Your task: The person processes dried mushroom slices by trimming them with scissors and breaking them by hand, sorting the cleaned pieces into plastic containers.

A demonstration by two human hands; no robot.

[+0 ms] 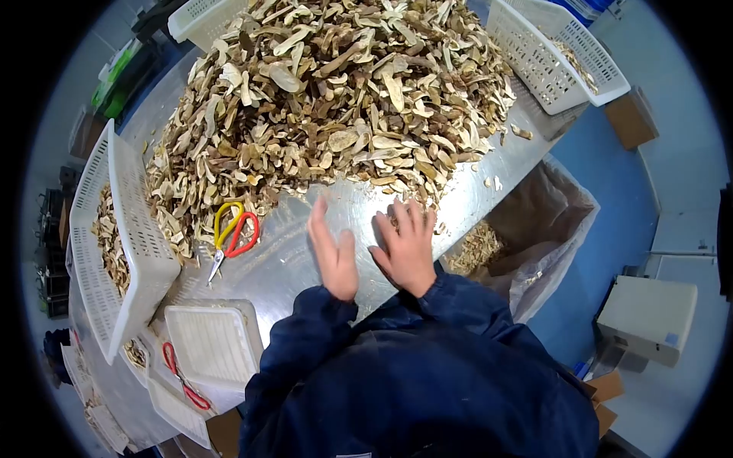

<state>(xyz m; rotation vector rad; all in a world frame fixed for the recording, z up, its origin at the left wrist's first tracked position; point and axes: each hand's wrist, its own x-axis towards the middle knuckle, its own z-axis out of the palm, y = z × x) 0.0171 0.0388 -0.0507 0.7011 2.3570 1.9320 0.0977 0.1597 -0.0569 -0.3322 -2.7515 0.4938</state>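
Observation:
A large heap of dried mushroom slices covers the metal table. My left hand is raised edge-on over bare metal near the front of the heap, fingers stretched out, nothing in it. To its right, my right hand lies palm down with fingers spread, its fingertips at small pieces along the heap's front edge. It holds nothing that I can see; what lies under the palm is hidden. Left of my hands, scissors with one yellow and one red handle rest on the table beside the heap.
White perforated baskets stand at left and upper right, with slices inside. A shallow white tray and red-handled scissors lie at lower left. Below the table's right edge is a lined bin holding scraps.

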